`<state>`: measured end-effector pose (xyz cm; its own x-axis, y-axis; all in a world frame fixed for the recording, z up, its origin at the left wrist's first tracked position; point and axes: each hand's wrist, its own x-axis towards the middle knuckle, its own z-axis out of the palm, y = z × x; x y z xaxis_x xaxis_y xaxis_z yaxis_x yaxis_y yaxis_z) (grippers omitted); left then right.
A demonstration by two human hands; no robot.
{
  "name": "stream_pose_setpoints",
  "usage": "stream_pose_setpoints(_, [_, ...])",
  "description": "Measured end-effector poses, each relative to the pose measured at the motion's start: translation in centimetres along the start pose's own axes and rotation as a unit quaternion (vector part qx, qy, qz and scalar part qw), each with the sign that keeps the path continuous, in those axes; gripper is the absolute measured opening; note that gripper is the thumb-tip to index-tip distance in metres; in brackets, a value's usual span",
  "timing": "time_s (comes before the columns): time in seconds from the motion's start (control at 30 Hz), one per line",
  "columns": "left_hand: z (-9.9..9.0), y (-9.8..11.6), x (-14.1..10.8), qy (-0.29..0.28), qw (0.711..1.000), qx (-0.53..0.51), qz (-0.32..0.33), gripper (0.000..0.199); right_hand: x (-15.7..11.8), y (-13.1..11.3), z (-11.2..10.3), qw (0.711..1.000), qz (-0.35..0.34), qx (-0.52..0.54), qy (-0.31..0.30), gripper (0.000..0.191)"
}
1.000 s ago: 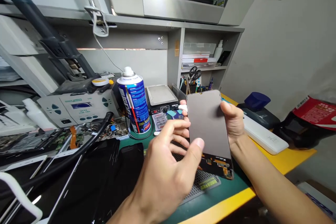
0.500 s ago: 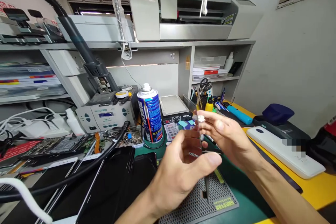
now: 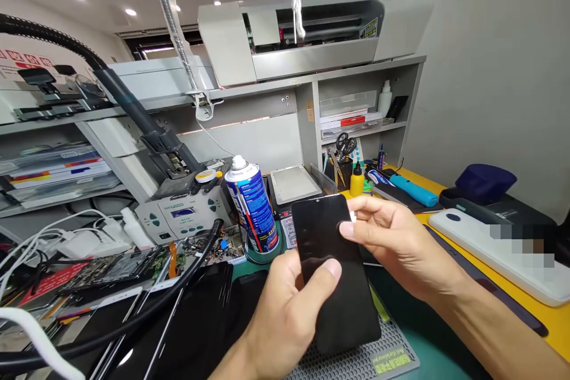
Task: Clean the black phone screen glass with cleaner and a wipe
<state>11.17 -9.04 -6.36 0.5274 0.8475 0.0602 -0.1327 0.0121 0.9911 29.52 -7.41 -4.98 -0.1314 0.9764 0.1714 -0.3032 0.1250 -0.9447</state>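
Note:
A black phone [image 3: 341, 303] with a dark, glossy screen is held upright, tilted slightly, above the grey perforated mat [image 3: 401, 349]. My left hand [image 3: 294, 309] grips its left side, thumb lying across the screen and fingers hidden behind. At the upper right edge, my right hand [image 3: 392, 234] pinches the phone, thumb tip on the glass. Something small and white [image 3: 353, 215] shows between the right fingers and the edge; I cannot make out what it is.
A blue spray can [image 3: 253, 208] stands behind the phone, beside a grey flat plate device [image 3: 294, 184]. Black screens [image 3: 196, 314] and a thick black hose lie left. A yellow bottle [image 3: 357, 181], pen holder and white device [image 3: 499, 255] are at right.
The phone has turned from edge-on so that its black screen faces me. My left thumb now rests on the screen, and the right hand has come against its edge. The view has tilted.

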Motion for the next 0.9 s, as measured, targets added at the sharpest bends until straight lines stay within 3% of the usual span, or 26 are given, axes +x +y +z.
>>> stream_pose_setpoints(0.13, [0.1, -0.1, -0.4, 0.001, 0.999, 0.052, 0.003, 0.038, -0.3, 0.0, 0.1, 1.0, 0.01, -0.007, -0.009, 0.021])
stream_pose_setpoints(0.33, [0.7, 0.4, -0.7, 0.018, 0.999, 0.02, -0.019, 0.037, -0.7, 0.1, 0.2, 1.0, -0.013, -0.018, 0.002, 0.013])
stream_pose_setpoints(0.47, [1.1, 0.6, -0.8, 0.021, 1.0, 0.005, -0.015, 0.035, -1.0, 0.0, 0.4, 1.0, 0.013, 0.006, -0.011, 0.006])
stream_pose_setpoints(0.67, [1.3, 0.8, -0.7, 0.042, 0.999, -0.004, -0.017, 0.04, -1.2, 0.1, 0.4, 0.995, -0.01, 0.095, -0.013, 0.013])
stream_pose_setpoints(0.77, [1.3, 0.7, -0.7, 0.061, 0.998, -0.013, -0.022, 0.036, -1.1, -0.1, 0.5, 0.997, 0.003, 0.073, -0.035, 0.008])
stream_pose_setpoints(0.9, [1.4, 0.5, -0.7, 0.07, 0.997, -0.021, -0.029, 0.034, -1.1, -0.3, 0.5, 0.999, 0.003, 0.021, -0.033, 0.021])
